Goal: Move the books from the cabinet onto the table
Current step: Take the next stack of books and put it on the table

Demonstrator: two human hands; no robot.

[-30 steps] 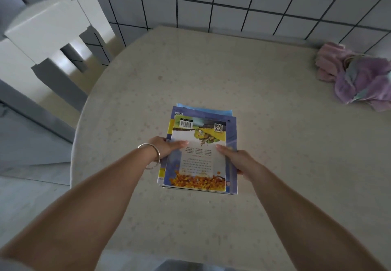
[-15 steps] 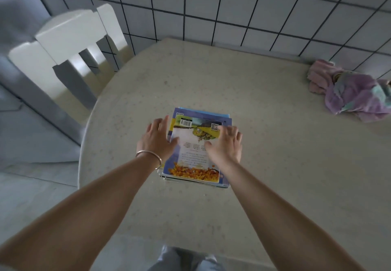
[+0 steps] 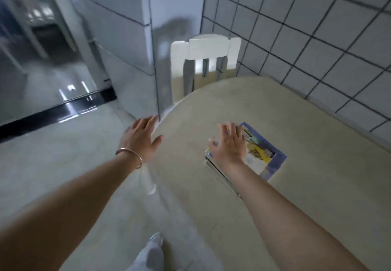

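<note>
Books [image 3: 260, 154]: stacked flat on the worktop [image 3: 296, 122], right of centre.
Right hand [image 3: 229, 144]: fingers spread, above the stack's near-left corner.
Left hand [image 3: 140, 137]: fingers apart, empty.
Advice: leave the stack square, clear of the edge.

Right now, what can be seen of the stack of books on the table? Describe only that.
The stack of books lies flat on the beige table, turned at an angle to its edge. The top cover has a blue-purple border around a white panel with a yellow picture; the image is blurred, so no text can be read. Thin pale page edges of several books show along the near side. The open right hand overlaps the stack's near corner with fingers spread; whether it touches cannot be told. The left hand is apart from it.
</note>
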